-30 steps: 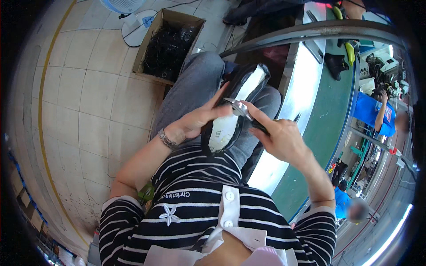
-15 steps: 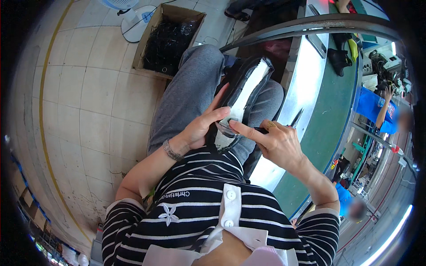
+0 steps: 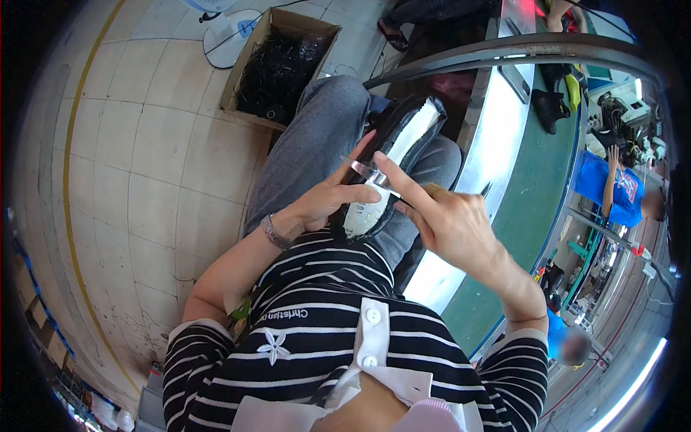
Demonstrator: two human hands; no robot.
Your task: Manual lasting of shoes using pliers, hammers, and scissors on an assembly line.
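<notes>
Head view
Shoe (image 3: 392, 162): black, with a white sole turned up; it lies on the person's lap, over the grey trousers (image 3: 309, 155), toe pointing away toward the bench.
Left hand (image 3: 327, 201): cupped round the left side of the shoe near its heel, thumb lying across the sole; a bracelet (image 3: 272, 232) sits on the wrist.
Right hand (image 3: 450, 219): just right of the shoe, forefinger stretched out straight over the sole, other fingers curled in on the handle of a tool.
Tool (image 3: 371, 171): small and metal, lying across the sole between thumb and forefinger; its exact kind is too small to tell.
Box (image 3: 277, 65): open cardboard box on the tiled floor (image 3: 137, 158) beyond the left knee, filled with dark tangled pieces.
Fan (image 3: 223, 25): white base on the floor, just left of the box.
Bench (image 3: 529, 194): green-topped, with a pale metal edge, running along the right of the lap; dark items lie at its far end.
Other person (image 3: 619, 183): in a blue top, well apart at the right rim.
Shirt (image 3: 345, 345): black with white stripes, white buttoned placket.
</notes>
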